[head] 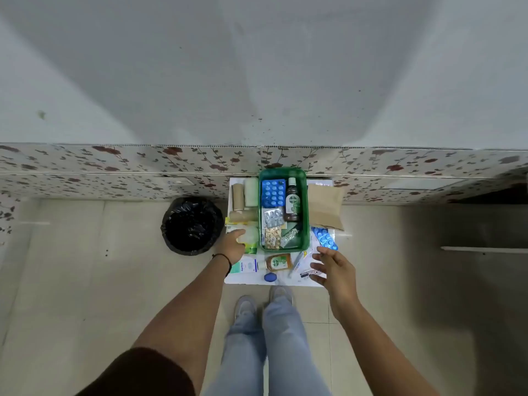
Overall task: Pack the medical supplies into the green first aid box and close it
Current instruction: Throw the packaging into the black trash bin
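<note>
Both hands work: my left hand (233, 247) grips a pale, soft-looking packet (248, 235) at the table's (285, 281) left edge; my right hand (333, 267) hovers spread, empty.

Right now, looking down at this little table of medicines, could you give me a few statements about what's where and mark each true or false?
1. A dark brown Dettol bottle lies inside the green box. True.
2. The right hand is holding the blue pill strip on the table. False: it hovers open just below the strip, holding nothing.
3. The left hand rests on supplies to the left of the box. True.
4. The bin with the black bag stands to the right of the table. False: it stands on the floor to the left.
5. The brown paper bag is inside the box. False: it lies outside, along its right side.
</note>
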